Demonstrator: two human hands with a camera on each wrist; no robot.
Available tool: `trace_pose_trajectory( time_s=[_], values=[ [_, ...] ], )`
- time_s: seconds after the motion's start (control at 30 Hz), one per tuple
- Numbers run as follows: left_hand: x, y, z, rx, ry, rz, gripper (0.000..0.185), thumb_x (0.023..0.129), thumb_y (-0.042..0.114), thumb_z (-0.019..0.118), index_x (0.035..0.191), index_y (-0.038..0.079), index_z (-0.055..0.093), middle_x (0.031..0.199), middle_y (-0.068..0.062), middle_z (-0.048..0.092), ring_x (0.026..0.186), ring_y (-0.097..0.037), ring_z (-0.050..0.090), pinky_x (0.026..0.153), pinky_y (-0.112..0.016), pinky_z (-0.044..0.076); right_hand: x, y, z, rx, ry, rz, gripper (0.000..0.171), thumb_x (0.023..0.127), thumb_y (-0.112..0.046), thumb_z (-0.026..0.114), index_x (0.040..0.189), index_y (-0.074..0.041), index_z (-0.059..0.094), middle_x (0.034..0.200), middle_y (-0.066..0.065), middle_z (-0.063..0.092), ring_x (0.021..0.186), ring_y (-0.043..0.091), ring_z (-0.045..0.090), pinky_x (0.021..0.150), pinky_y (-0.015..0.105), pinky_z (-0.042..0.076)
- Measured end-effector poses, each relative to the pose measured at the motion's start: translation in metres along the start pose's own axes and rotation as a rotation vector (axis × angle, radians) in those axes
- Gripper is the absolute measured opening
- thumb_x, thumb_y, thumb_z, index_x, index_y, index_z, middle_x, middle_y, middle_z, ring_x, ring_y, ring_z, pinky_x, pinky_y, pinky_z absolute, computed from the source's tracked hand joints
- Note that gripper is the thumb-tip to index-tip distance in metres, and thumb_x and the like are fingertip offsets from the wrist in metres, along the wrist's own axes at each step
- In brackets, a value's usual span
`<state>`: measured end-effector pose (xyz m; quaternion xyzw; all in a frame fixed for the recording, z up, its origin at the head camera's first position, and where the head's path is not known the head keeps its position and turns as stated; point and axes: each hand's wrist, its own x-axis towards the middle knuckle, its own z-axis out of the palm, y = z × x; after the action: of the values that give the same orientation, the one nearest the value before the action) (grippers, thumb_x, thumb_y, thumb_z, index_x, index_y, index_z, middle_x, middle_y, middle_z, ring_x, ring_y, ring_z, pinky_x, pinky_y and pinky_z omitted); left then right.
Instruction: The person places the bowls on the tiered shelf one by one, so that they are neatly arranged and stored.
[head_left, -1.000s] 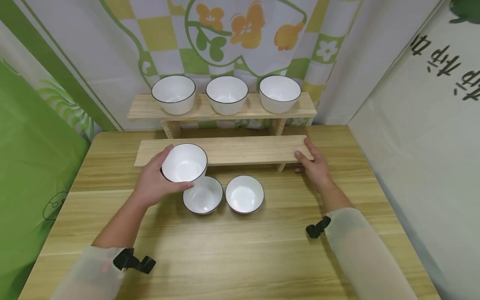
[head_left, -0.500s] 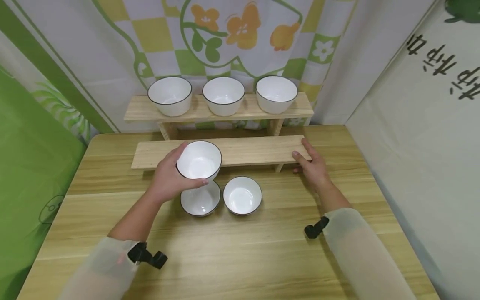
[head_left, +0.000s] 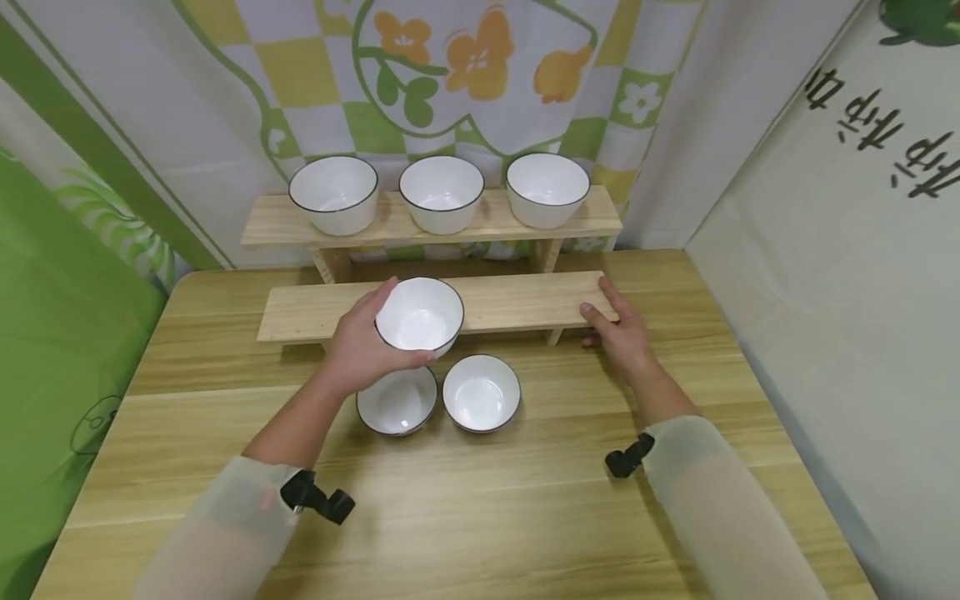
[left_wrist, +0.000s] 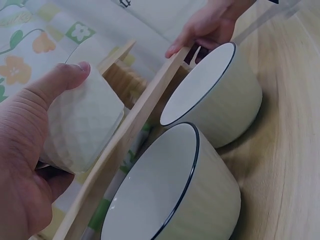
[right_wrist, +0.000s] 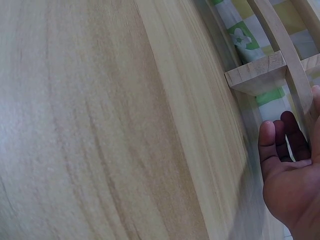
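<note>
My left hand [head_left: 363, 346] grips a white bowl [head_left: 422, 315] with a dark rim, thumb on its near side. In the head view this bowl appears over the lower board of a two-step wooden shelf [head_left: 517, 302]; whether it touches the board I cannot tell. In the left wrist view the held bowl [left_wrist: 82, 125] tilts beside the board's edge. My right hand [head_left: 626, 333] holds the right end of that lower board, thumb near its front edge; its other fingers [right_wrist: 267, 135] are beneath or beside it. Two more white bowls, a left one [head_left: 396, 404] and a right one [head_left: 481, 393], stand on the table before the shelf.
Along the upper board [head_left: 386, 225] stand three matching bowls: left [head_left: 333, 196], middle [head_left: 441, 196] and right [head_left: 547, 192]. A patterned curtain [head_left: 300, 75] hangs right behind the shelf. The wooden table [head_left: 487, 508] reaches toward me, with a pale wall covering [head_left: 840, 292] at its right.
My left hand has carried the bowl rightward along the lower board, from near its left part toward its middle. My right hand has kept its hold on the board's end.
</note>
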<state>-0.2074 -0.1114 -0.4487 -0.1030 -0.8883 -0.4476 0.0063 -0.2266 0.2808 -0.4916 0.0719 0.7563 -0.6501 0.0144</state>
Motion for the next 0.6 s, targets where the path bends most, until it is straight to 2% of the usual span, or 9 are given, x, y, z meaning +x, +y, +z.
trace_pose_trajectory(
  time_s=[0.1,0.17,0.37,0.43,0.5,0.6],
  values=[
    [0.005,0.001,0.005,-0.009,0.004,0.003,0.128,0.047,0.065,0.088,0.153,0.022,0.029,0.151,-0.005,0.036,0.134,-0.027,0.038,0.104,-0.050,0.040,0.000,-0.001,0.000,-0.006,-0.001,0.004,0.071,0.094,-0.027,0.065,0.154,-0.025,0.027,0.159,0.014,0.019,0.087,0.017,0.060,0.083,0.052,0.054],
    [0.009,0.002,0.009,-0.018,0.003,0.018,0.128,0.048,0.065,0.088,0.153,0.021,0.030,0.151,-0.006,0.037,0.134,-0.027,0.039,0.104,-0.049,0.040,-0.001,-0.001,0.000,-0.011,-0.001,0.010,0.071,0.094,-0.028,0.064,0.154,-0.026,0.026,0.158,0.015,0.019,0.089,0.018,0.060,0.085,0.053,0.053],
    [0.018,0.009,0.021,-0.016,-0.002,0.033,0.128,0.047,0.069,0.086,0.152,0.023,0.030,0.149,-0.006,0.039,0.132,-0.025,0.041,0.103,-0.046,0.041,-0.001,-0.002,0.000,-0.018,-0.003,0.023,0.071,0.094,-0.030,0.064,0.154,-0.028,0.025,0.159,0.014,0.017,0.107,0.040,0.054,0.088,0.056,0.050],
    [0.019,0.012,0.024,-0.020,-0.005,0.030,0.129,0.046,0.069,0.085,0.152,0.023,0.030,0.149,-0.006,0.039,0.131,-0.026,0.042,0.103,-0.047,0.041,-0.001,-0.002,0.000,-0.019,-0.004,0.025,0.071,0.094,-0.030,0.064,0.154,-0.028,0.025,0.159,0.014,0.017,0.109,0.043,0.052,0.088,0.056,0.050],
    [0.020,0.015,0.027,-0.023,-0.010,0.027,0.129,0.045,0.070,0.085,0.152,0.024,0.030,0.149,-0.006,0.039,0.132,-0.026,0.041,0.103,-0.048,0.041,-0.002,-0.002,0.000,-0.017,-0.006,0.030,0.071,0.094,-0.030,0.064,0.154,-0.029,0.025,0.159,0.014,0.018,0.109,0.043,0.052,0.088,0.056,0.050],
    [0.022,0.018,0.032,-0.023,-0.022,0.015,0.129,0.045,0.071,0.085,0.152,0.026,0.029,0.150,-0.005,0.038,0.133,-0.025,0.039,0.103,-0.048,0.040,-0.002,-0.002,0.000,-0.015,-0.004,0.033,0.071,0.094,-0.030,0.064,0.154,-0.029,0.026,0.158,0.013,0.020,0.102,0.036,0.056,0.088,0.056,0.050]
  ],
)
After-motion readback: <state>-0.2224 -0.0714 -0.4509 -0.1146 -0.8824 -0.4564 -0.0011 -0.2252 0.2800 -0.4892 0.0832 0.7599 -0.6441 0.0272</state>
